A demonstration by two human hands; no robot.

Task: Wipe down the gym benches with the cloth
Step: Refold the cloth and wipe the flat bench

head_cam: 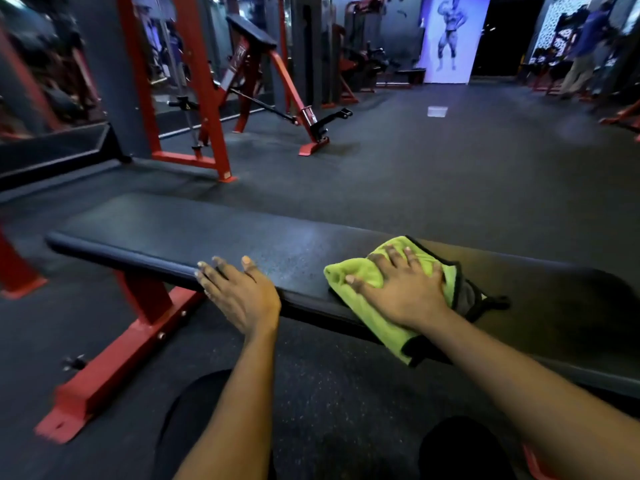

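Note:
A flat gym bench [166, 233] with a black pad and a red steel frame runs across the view in front of me. A lime-green cloth [360, 275] with dark edging lies on the pad right of the middle, hanging a little over the near edge. My right hand [403, 287] presses flat on the cloth with its fingers spread. My left hand [239, 292] rests on the near edge of the pad to the left of the cloth, fingers straight, holding nothing.
The bench's red foot [104, 372] reaches toward me on the dark rubber floor. Red machine frames [204, 98] and an incline bench [252, 32] stand behind at the left. A person [585, 50] stands far back right. My knees are under the near edge.

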